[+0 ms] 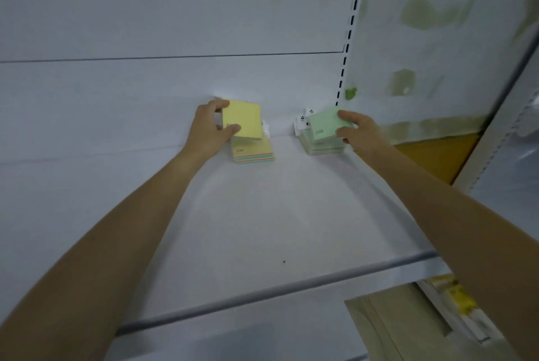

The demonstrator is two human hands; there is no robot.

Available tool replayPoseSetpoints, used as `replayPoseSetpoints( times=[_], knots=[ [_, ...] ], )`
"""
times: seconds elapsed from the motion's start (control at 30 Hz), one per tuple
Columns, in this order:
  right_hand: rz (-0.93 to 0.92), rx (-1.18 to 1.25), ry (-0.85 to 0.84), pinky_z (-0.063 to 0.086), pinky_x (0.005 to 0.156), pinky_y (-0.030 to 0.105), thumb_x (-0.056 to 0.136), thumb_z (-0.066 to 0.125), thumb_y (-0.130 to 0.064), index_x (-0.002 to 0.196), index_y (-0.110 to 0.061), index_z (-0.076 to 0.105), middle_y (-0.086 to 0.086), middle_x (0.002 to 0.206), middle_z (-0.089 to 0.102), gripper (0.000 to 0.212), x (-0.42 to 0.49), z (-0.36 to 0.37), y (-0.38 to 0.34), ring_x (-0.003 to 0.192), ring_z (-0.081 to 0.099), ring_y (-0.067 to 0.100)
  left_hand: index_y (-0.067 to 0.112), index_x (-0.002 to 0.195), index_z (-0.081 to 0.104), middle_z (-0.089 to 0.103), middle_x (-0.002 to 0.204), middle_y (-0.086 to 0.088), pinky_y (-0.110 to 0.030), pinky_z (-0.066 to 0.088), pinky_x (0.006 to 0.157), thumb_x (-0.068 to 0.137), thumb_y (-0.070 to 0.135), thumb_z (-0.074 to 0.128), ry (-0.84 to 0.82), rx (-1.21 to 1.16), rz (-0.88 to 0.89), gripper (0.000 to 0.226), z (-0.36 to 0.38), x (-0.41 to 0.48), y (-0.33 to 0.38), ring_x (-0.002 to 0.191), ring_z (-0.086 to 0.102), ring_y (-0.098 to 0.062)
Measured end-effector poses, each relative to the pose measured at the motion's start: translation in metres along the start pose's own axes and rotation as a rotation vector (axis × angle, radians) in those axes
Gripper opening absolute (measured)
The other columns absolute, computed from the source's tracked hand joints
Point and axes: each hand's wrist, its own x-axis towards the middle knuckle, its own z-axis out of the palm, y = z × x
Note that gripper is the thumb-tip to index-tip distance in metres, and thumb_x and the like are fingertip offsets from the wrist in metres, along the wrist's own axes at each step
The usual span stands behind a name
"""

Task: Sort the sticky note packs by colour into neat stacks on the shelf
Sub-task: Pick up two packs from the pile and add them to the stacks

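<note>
My left hand [208,133] grips a yellow sticky note pack [243,119], tilted and held just above a yellow-topped stack [253,153] at the back of the white shelf [262,214]. My right hand [360,130] grips a green sticky note pack [325,125], tilted over a green stack [322,147] to the right. Both stacks sit near the shelf's back wall, a gap between them. White hang tags [303,121] show behind the green stack.
A slotted upright post [348,39] runs up the back wall right of the green stack. The shelf's front rail [277,290] crosses below my arms. Yellow packaged items [458,296] and a beige box [408,325] lie on a lower level at bottom right.
</note>
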Motion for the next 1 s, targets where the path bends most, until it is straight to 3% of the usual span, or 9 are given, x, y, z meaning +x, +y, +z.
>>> replayPoseSetpoints(
  times=[0.17,0.3,0.37,0.4,0.47,0.63,0.73,0.83,1.0],
  knots=[
    [-0.060,-0.194,-0.031,0.035,0.104,0.027,0.091,0.047,-0.008,0.135,-0.007,0.044,0.010,0.142,0.045,0.044,0.008,0.005,0.012,0.125,0.046,0.024,0.006,0.127,0.047,0.043,0.132,-0.018,-0.042,0.055,0.086,0.079,0.009,0.069,0.031,0.014,-0.057,0.053,0.005,-0.012,0.005,0.117,0.052,-0.032],
    [-0.043,-0.410,-0.059,0.027,0.109,0.032,0.091,0.043,-0.018,0.131,-0.011,0.049,0.014,0.141,0.045,0.041,0.014,0.006,0.022,0.133,0.034,0.032,0.003,0.128,0.047,0.043,0.130,-0.021,-0.011,0.054,0.052,0.080,0.007,0.068,0.038,0.037,-0.113,0.053,0.014,-0.022,0.009,0.105,0.057,-0.036],
    [-0.098,-0.512,-0.025,0.021,0.111,0.034,0.090,0.043,-0.020,0.130,-0.011,0.049,0.016,0.143,0.040,0.042,0.014,0.008,0.024,0.135,0.029,0.033,0.005,0.128,0.047,0.044,0.130,-0.021,-0.018,0.058,0.063,0.080,0.008,0.068,0.043,0.045,-0.143,0.053,0.016,-0.026,0.011,0.107,0.057,-0.037],
    [-0.172,-0.561,0.012,0.019,0.111,0.034,0.089,0.045,-0.021,0.131,-0.011,0.048,0.015,0.146,0.035,0.043,0.012,0.009,0.023,0.136,0.027,0.032,0.005,0.128,0.048,0.046,0.130,-0.021,-0.031,0.059,0.076,0.079,0.010,0.069,0.042,0.044,-0.161,0.054,0.017,-0.027,0.012,0.111,0.055,-0.038],
    [-0.354,-0.620,0.063,0.021,0.111,0.037,0.088,0.048,-0.018,0.131,-0.010,0.048,0.013,0.148,0.033,0.044,0.003,0.014,0.015,0.136,0.026,0.033,0.004,0.129,0.048,0.049,0.130,-0.020,-0.043,0.048,0.098,0.079,0.013,0.069,0.022,0.070,-0.207,0.055,0.022,-0.029,0.016,0.116,0.053,-0.037],
    [-0.787,-0.754,-0.173,0.043,0.096,0.049,0.077,0.037,-0.036,0.108,-0.009,0.067,0.014,0.119,0.065,0.051,-0.032,0.042,0.013,0.110,0.056,0.041,0.006,0.133,0.045,0.050,0.136,-0.016,-0.030,0.035,0.102,0.088,0.023,0.057,-0.098,0.324,-0.264,0.049,0.029,-0.028,0.023,0.124,0.048,-0.029],
    [-0.768,-0.874,-0.282,0.031,0.106,0.041,0.087,0.044,-0.034,0.122,-0.015,0.059,0.005,0.135,0.055,0.042,-0.041,0.046,0.017,0.126,0.044,0.030,0.012,0.133,0.047,0.047,0.139,-0.017,-0.034,0.031,0.108,0.092,0.033,0.046,-0.197,0.416,-0.269,0.047,0.030,-0.028,0.022,0.130,0.042,-0.031],
    [-0.713,-0.858,-0.313,0.021,0.110,0.034,0.089,0.046,-0.035,0.126,-0.019,0.055,0.001,0.141,0.047,0.042,-0.039,0.044,0.018,0.132,0.035,0.022,0.020,0.131,0.049,0.050,0.139,-0.007,-0.041,0.035,0.109,0.079,0.060,0.044,-0.242,0.402,-0.266,0.066,0.032,-0.033,0.022,0.131,0.042,-0.030],
    [-0.716,-0.869,-0.345,0.021,0.108,0.032,0.086,0.039,-0.038,0.124,-0.019,0.057,-0.001,0.135,0.053,0.046,-0.040,0.044,0.017,0.127,0.039,0.023,0.022,0.138,0.039,0.041,0.145,-0.006,-0.043,0.034,0.109,0.084,0.058,0.048,-0.256,0.522,-0.205,0.065,0.034,-0.037,0.012,0.133,0.038,-0.027]
  ],
)
